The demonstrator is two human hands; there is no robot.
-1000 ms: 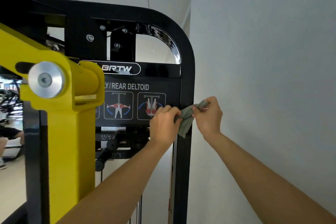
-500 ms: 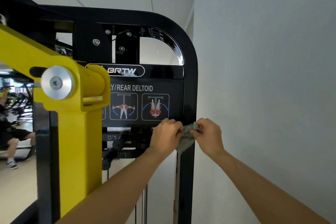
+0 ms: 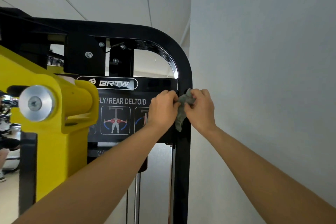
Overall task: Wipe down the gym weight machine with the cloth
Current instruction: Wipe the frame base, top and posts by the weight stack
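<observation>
Grey cloth (image 3: 183, 104) bunched between left hand (image 3: 162, 110) and right hand (image 3: 199, 108), fingers of both curled, pinching it. Pressed against black upright (image 3: 183, 160) of weight machine; loose tail hanging below.

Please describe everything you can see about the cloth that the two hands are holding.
The cloth is small, grey-green, and looks soft and fuzzy. It is crumpled into a bunch, with one loose end hanging down. The left hand and the right hand both pinch it from either side. It lies against the machine's black upright post, beside the exercise label panel.
</observation>
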